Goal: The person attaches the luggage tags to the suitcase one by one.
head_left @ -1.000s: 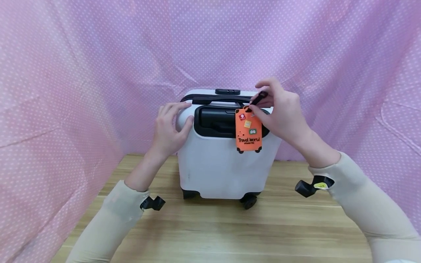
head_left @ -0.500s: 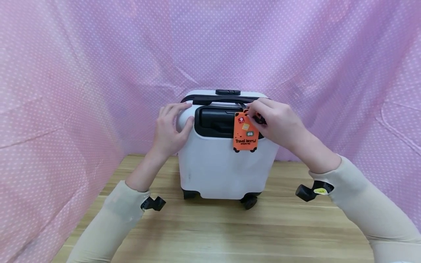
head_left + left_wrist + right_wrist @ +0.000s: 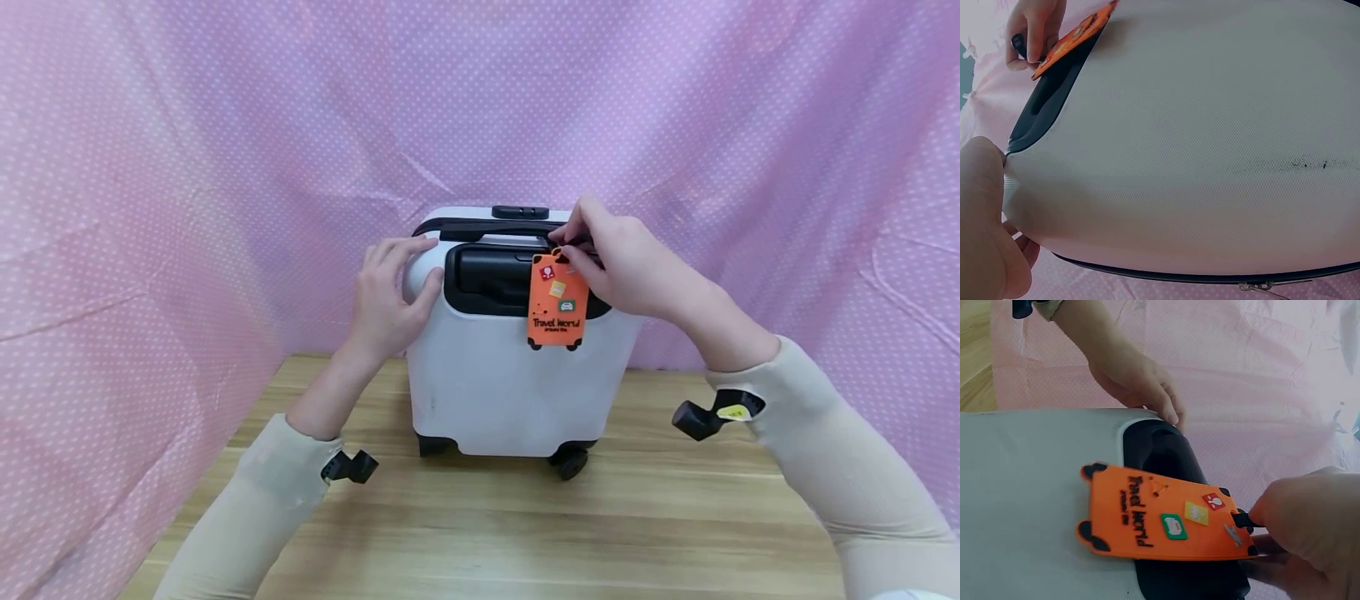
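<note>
Though apart, hands at suitcase

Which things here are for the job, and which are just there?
For the job:
orange tag
black strap, pinched by the right hand
white suitcase, touched by the left hand

Just there:
pink dotted cloth
wooden surface
black wrist cameras

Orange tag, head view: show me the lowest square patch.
The green patch on the orange tag; the yellow patch and red patch both sit higher.
</note>
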Available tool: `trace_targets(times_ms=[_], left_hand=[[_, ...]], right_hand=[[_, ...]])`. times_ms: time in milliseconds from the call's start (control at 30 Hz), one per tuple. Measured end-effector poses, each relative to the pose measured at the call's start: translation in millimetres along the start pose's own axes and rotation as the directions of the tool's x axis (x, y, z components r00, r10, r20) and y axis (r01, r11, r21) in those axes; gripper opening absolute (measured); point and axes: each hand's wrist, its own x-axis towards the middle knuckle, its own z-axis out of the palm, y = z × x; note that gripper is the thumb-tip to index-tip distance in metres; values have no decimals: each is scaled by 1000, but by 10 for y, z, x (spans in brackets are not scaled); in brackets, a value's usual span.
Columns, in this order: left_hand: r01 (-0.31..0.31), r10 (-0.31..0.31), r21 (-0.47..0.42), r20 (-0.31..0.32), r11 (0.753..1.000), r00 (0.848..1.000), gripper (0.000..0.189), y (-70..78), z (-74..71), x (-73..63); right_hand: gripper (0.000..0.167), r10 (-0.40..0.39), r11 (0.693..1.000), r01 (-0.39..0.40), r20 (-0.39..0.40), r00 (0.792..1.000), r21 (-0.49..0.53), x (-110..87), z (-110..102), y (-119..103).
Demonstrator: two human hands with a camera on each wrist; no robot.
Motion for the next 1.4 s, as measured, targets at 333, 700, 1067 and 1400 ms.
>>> trace_targets(times_ms=[333, 700, 1067, 1400], left_hand=[[-12, 11, -16, -23, 1000, 1000, 39, -14, 24, 8], [-12, 11, -20, -14, 1000, 1000, 39, -41, 42, 3], [-11, 11, -10, -14, 1000, 1000, 40, -44, 46, 18], [-37, 34, 36, 69, 999, 997, 32, -37, -74, 217]], right_hand=[[11, -3, 1000, 4, 77, 997, -15, 82, -41, 5], [8, -2, 1000, 1, 111, 994, 5, 83, -119, 89], [10, 104, 994, -98, 114, 988, -55, 104, -94, 11], [24, 122, 990, -104, 210, 970, -93, 224, -144, 26]])
